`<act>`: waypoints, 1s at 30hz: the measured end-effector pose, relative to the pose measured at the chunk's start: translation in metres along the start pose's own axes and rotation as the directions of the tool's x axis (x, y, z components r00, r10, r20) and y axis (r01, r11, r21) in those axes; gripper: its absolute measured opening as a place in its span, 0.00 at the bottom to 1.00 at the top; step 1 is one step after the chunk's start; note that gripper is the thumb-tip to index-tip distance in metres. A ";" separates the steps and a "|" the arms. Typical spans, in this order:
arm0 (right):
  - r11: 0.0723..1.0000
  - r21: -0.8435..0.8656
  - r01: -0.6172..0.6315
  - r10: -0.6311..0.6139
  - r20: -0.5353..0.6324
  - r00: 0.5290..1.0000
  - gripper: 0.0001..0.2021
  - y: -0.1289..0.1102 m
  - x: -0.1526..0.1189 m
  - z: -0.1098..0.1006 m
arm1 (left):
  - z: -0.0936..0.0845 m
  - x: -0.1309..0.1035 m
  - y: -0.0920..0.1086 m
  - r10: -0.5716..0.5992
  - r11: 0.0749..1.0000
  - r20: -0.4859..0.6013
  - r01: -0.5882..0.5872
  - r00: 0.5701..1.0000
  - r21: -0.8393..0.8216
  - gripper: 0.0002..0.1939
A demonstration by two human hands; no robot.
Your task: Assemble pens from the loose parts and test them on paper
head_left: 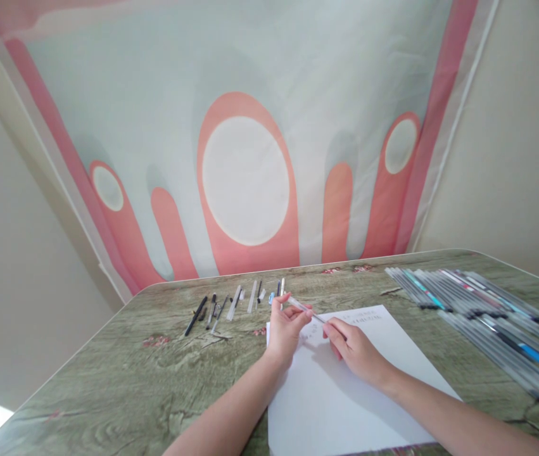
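Pen (306,310) is sitting between both hands, above the near-left corner of the paper (345,392), just off the worktop (131,373).

Head view: left hand (286,329) is pinching the clear barrel at its upper-left end, fingers closed on it. Right hand (355,347) is gripping the lower-right end, fingertips closed round the tip section. Pen's long axis is running upper-left to lower-right, slightly tilted, spanning the gap between the hands; each hand is holding one end, so neither is nearer. Can't tell whether the two halves are joined or parting.

Loose pen parts (231,307) are lying in a row just beyond the left hand, well clear of the paper. A big batch of pens (482,310) is lying in a fan to the right, well apart from the right hand. Faint writing is showing at the paper's far edge, too small to read. Patterned cloth (245,158) is hanging behind the worktop.
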State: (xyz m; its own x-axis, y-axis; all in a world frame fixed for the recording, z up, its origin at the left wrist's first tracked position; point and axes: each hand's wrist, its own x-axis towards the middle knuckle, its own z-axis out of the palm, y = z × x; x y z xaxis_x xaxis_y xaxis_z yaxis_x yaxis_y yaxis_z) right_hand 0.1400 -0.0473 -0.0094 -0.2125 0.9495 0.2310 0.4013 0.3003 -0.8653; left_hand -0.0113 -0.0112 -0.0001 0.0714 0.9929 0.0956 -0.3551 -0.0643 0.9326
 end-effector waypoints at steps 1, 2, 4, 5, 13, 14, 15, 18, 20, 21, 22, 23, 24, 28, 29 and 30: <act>1.000 -0.006 0.000 0.000 0.003 1.000 0.16 0.001 0.000 0.000 | 0.000 0.000 0.000 0.004 1.000 0.004 -0.004 1.000 -0.001 0.32; 1.000 -0.011 -0.001 0.001 0.005 1.000 0.16 0.001 0.001 0.001 | 0.000 0.000 -0.001 0.009 1.000 0.007 -0.009 1.000 -0.004 0.31; 1.000 -0.022 -0.006 0.006 0.007 1.000 0.16 0.001 0.001 0.001 | -0.001 0.000 -0.001 0.018 1.000 0.010 -0.018 1.000 -0.015 0.31; 1.000 -0.026 -0.008 0.009 0.007 1.000 0.16 0.001 0.001 0.001 | -0.001 0.000 -0.002 0.021 1.000 0.009 -0.021 1.000 -0.021 0.30; 1.000 -0.029 -0.001 0.001 0.012 1.000 0.16 0.001 0.000 0.001 | 0.001 -0.001 -0.001 0.021 0.998 0.010 -0.021 1.000 -0.056 0.30; 1.000 -0.028 -0.001 0.001 0.011 1.000 0.16 0.001 0.000 0.001 | 0.001 -0.001 -0.001 0.021 0.998 0.009 -0.020 1.000 -0.058 0.30; 1.000 -0.028 -0.002 0.002 0.011 1.000 0.16 0.001 0.000 0.001 | 0.001 -0.001 -0.001 0.020 0.998 0.007 -0.020 1.000 -0.058 0.30; 1.000 -0.024 0.001 -0.001 0.006 1.000 0.16 0.001 0.000 0.001 | 0.001 -0.001 -0.002 0.016 0.998 0.006 -0.016 1.000 -0.063 0.30; 1.000 -0.020 0.003 -0.003 0.001 1.000 0.16 0.002 0.000 0.001 | 0.000 -0.001 -0.002 0.009 0.998 0.000 -0.009 1.000 -0.067 0.31; 1.000 -0.017 0.004 -0.004 -0.001 1.000 0.16 0.003 0.000 0.001 | 0.000 -0.001 -0.002 0.006 0.998 -0.005 -0.006 1.000 -0.068 0.31; 1.000 -0.015 0.004 -0.004 -0.004 1.000 0.16 0.004 0.000 0.002 | 0.001 -0.001 -0.002 0.003 0.998 -0.010 -0.003 1.000 -0.067 0.31; 1.000 -0.013 0.003 -0.003 -0.005 1.000 0.16 0.005 0.000 0.002 | 0.001 -0.001 -0.001 0.002 0.998 -0.014 -0.003 1.000 -0.065 0.31; 1.000 -0.012 0.002 -0.002 -0.006 1.000 0.16 0.005 0.001 0.002 | 0.001 -0.002 -0.001 0.002 0.998 -0.017 -0.003 1.000 -0.064 0.31; 1.000 -0.023 -0.003 0.003 -0.007 1.000 0.16 0.005 0.001 0.002 | 0.002 -0.003 -0.001 0.008 0.998 -0.013 -0.009 1.000 -0.061 0.31; 1.000 -0.027 -0.003 0.003 -0.008 1.000 0.16 0.004 0.001 0.002 | 0.002 -0.003 0.000 0.012 0.998 -0.012 -0.013 1.000 -0.062 0.31; 1.000 -0.031 -0.003 0.002 -0.008 1.000 0.16 0.004 0.001 0.002 | 0.002 -0.003 0.000 0.016 0.998 -0.009 -0.017 1.000 -0.064 0.30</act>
State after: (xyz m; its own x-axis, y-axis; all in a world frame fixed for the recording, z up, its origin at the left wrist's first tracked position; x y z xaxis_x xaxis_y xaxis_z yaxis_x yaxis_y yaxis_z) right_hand 0.1393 -0.0459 -0.0134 -0.2045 0.9508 0.2326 0.4289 0.3006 -0.8519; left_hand -0.0096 -0.0143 0.0001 0.0572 0.9926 0.1074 -0.4148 -0.0743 0.9069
